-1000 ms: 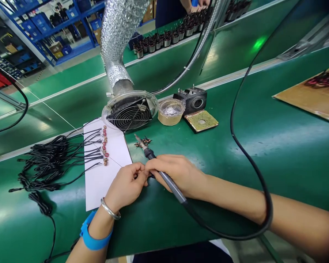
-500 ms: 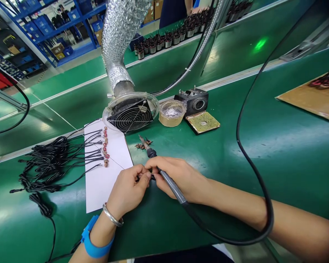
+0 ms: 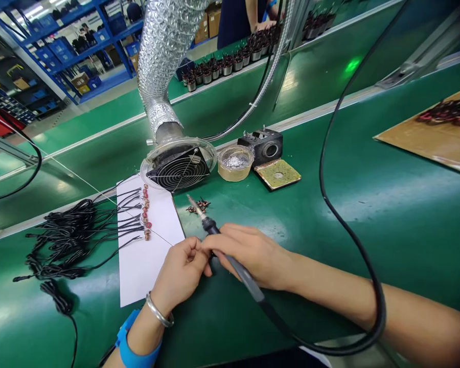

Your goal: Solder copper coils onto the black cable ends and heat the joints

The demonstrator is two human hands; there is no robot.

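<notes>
Nearest, the cord (image 3: 382,306) is looping across the right forearm, perhaps limiting its swing. The right hand (image 3: 258,255) is grasping a soldering iron (image 3: 245,278), tip pointing away; the left hand (image 3: 182,271) is pinching a small dark piece (image 3: 213,254), mostly hidden where the fingertips are meeting. Those fingers are covering more of it than half a second ago, so the work is looking like close handling, not heating (my reading). The white sheet (image 3: 138,276), carrying small coils (image 3: 146,204), is running behind the left hand; green surface (image 3: 310,214) is stretching rightward, giving elbow room. Farther, loose parts (image 3: 199,206) are lying by the tip, and a fan (image 3: 182,171) is bounding forward reach.
</notes>
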